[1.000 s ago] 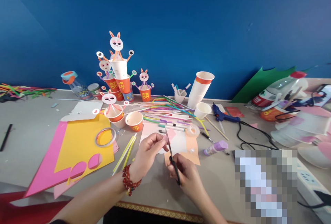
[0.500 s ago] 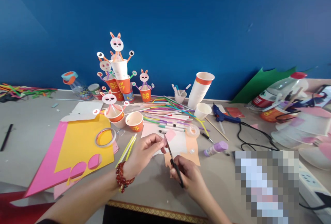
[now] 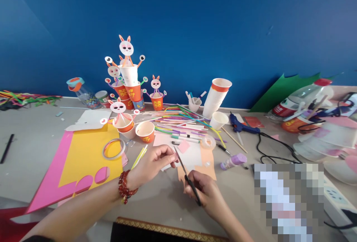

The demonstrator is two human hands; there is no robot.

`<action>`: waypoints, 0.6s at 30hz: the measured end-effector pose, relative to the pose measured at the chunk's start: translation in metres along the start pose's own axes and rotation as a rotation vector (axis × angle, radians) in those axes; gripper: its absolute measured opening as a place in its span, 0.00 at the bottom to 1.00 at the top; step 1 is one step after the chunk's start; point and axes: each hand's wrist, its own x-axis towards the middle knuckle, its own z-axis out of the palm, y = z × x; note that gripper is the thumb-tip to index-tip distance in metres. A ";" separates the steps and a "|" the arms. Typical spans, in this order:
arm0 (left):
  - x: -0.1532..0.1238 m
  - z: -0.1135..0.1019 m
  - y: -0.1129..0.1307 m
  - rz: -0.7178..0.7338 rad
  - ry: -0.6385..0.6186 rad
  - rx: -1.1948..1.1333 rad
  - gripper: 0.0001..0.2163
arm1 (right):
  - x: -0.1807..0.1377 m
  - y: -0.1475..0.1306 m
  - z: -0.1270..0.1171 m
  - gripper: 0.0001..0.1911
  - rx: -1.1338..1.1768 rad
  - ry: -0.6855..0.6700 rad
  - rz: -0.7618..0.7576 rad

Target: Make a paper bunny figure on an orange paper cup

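Note:
My right hand (image 3: 202, 188) grips black-handled scissors (image 3: 192, 188), their thin blades pointing up and away to the left. My left hand (image 3: 156, 163), with a red bead bracelet at the wrist, is closed with thumb and index finger pinched beside the blade tips. A small bit of pink paper seems to be between those fingertips, mostly hidden. Just beyond the blades, a pink paper square (image 3: 183, 146) lies on a white sheet (image 3: 193, 156). Under the scissors is a peach paper sheet (image 3: 210, 167) with a ragged cut edge.
Rabbit-faced paper cups (image 3: 122, 123) stand at the back left. Yellow paper (image 3: 89, 145) and a tape roll (image 3: 113, 149) lie left. Coloured pipe cleaners (image 3: 178, 119) spread behind my hands. A glue stick (image 3: 233, 161), a blue glue gun (image 3: 242, 126) and stacked cups (image 3: 216, 98) are to the right.
My left hand has drawn slightly left and its wrist has lowered. The scissors have shifted a little right and down, leaving the pink square more exposed.

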 end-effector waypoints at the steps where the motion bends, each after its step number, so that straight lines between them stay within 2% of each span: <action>1: 0.000 -0.001 0.000 -0.006 -0.005 0.003 0.12 | 0.000 0.000 -0.001 0.24 -0.007 -0.001 0.003; 8: 0.002 -0.007 0.000 -0.001 -0.057 0.034 0.11 | -0.001 -0.005 -0.005 0.26 0.004 -0.017 0.018; 18: 0.001 -0.011 0.010 -0.004 -0.044 0.109 0.10 | -0.002 0.000 -0.007 0.25 0.020 -0.028 -0.010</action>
